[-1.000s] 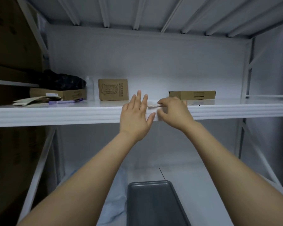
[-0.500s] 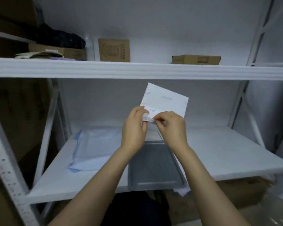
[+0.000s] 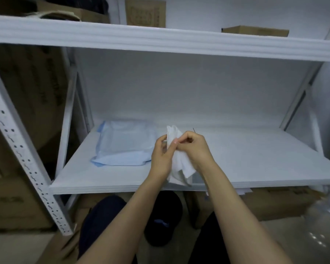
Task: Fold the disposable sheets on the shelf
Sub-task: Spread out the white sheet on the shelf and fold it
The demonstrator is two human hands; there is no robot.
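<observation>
A folded blue sheet [image 3: 122, 143] lies near the left edge of the lower shelf [image 3: 255, 161]. Above the shelf's front edge, the left hand [image 3: 161, 155] and right hand [image 3: 192, 147] both pinch a white sheet [image 3: 181, 164] that hangs between them.

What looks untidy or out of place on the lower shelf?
The blue folded sheet lies slightly askew, one corner sticking out at its front left. The white packet, held by both hands, hangs crumpled over the shelf's front edge.
</observation>
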